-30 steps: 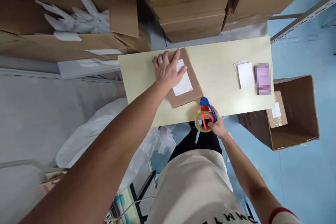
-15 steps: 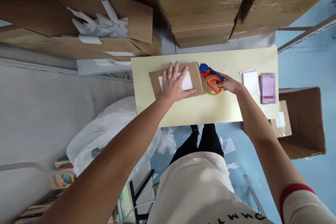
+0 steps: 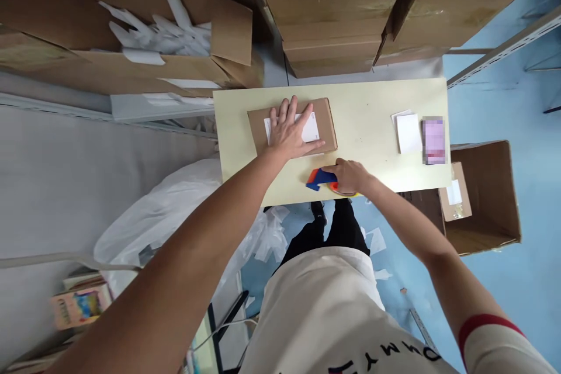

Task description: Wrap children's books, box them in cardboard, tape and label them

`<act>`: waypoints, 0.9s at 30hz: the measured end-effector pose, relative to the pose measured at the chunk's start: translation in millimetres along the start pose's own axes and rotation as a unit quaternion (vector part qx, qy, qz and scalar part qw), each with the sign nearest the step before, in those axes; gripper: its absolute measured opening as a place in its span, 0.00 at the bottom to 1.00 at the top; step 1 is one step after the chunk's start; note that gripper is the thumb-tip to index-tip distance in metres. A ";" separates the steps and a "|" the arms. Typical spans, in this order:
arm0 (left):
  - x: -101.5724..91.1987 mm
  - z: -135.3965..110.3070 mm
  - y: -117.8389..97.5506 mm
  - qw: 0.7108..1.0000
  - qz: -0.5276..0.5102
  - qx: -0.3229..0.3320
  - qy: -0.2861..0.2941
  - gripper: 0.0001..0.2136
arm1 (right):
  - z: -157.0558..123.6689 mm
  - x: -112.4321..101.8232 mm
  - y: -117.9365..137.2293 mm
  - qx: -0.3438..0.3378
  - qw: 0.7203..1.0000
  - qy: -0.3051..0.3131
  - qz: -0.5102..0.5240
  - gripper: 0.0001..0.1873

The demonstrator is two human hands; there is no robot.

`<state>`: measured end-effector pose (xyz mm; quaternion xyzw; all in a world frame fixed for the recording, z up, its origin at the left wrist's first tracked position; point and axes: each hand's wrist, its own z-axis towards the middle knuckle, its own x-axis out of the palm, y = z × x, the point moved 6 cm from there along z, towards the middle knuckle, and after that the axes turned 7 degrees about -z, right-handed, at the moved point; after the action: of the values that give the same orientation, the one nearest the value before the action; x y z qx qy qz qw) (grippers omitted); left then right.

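A small brown cardboard box (image 3: 326, 120) lies on the cream tabletop (image 3: 368, 99), with a white label (image 3: 311, 127) on its upper face. My left hand (image 3: 291, 131) rests flat on the label, fingers spread, covering part of it. Below the box, by the table's near edge, my right hand (image 3: 349, 176) grips a blue and orange tape dispenser (image 3: 322, 178). The fingers hide much of the dispenser and its tape roll. It is apart from the box.
White cards (image 3: 408, 133) and a pinkish-purple pack (image 3: 433, 140) lie at the table's right end. Beyond it stands an open carton (image 3: 491, 193) holding a smaller box (image 3: 456, 190). Large cartons (image 3: 333, 17) fill the shelf behind. White plastic (image 3: 166, 204) is heaped at left.
My right hand has brought the tape dispenser from the box's right end down toward the table's near edge, turning it. My left hand stays on the box.
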<state>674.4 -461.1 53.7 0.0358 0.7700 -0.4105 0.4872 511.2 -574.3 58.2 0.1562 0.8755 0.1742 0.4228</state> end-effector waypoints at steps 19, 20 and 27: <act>-15.0 -194.9 -92.0 0.790 -0.586 -0.146 -0.104 0.20 | -136.0 20.6 116.9 -0.052 0.828 -0.558 -0.006 0.12; -17.9 -197.1 -90.0 0.779 -0.597 -0.157 -0.110 0.20 | -136.0 21.9 123.2 -0.062 0.837 -0.543 -0.022 0.11; -48.8 -181.8 -84.8 0.753 -0.635 -0.094 -0.144 0.20 | -149.4 -5.7 123.0 -0.096 0.827 -0.549 -0.067 0.20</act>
<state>530.3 -378.9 176.6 -0.5667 0.5711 -0.5515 0.2207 411.3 -493.0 202.8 0.1259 0.4858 0.1140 0.8574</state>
